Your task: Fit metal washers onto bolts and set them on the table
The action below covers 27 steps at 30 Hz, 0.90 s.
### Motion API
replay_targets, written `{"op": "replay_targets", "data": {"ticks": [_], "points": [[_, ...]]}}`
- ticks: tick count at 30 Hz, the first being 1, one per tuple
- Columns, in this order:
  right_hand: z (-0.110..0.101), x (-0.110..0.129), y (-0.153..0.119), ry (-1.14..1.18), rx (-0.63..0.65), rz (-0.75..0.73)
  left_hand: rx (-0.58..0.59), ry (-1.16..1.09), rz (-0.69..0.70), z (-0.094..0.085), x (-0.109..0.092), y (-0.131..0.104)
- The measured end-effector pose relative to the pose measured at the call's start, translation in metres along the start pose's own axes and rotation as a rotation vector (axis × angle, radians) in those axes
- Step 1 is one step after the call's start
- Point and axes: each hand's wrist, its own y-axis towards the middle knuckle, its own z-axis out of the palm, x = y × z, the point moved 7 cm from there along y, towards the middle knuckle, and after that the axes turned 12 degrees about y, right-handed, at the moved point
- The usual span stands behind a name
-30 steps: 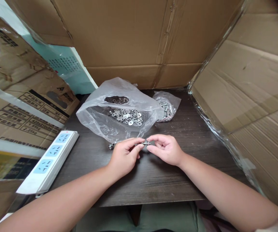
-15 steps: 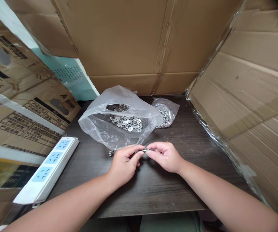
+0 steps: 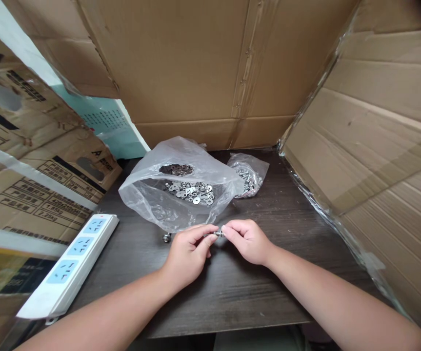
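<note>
Fingers of left hand (image 3: 188, 253) and right hand (image 3: 249, 240) pinched on small bolt (image 3: 218, 234), table edge (image 3: 232, 329) near.

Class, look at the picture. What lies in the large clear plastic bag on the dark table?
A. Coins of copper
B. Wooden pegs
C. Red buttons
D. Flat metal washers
D: the large clear bag holds a heap of flat silver metal washers with holes in their middles.

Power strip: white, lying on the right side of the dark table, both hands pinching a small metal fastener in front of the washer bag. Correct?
Not quite. In the head view the power strip lies on the left side of the table, not the right. The rest holds: left hand and right hand pinch the small metal fastener in front of the washer bag.
</note>
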Motion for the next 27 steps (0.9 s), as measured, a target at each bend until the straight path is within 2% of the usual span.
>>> {"op": "replay_targets", "data": {"ticks": [7, 12, 21, 27], "points": [[-0.007, -0.001, -0.003, 0.066, -0.103, 0.069, -0.005, 0.013, -0.041, -0.003, 0.001, 0.0], [-0.001, -0.003, -0.007, 0.12, -0.028, 0.088, -0.002, -0.001, -0.055, -0.005, 0.001, 0.001], [0.003, -0.012, -0.007, 0.069, -0.006, 0.165, 0.013, 0.01, -0.044, -0.003, 0.003, 0.0], [0.004, -0.006, -0.006, 0.062, 0.023, 0.131, 0.025, 0.019, -0.031, -0.002, 0.005, -0.003]]}}
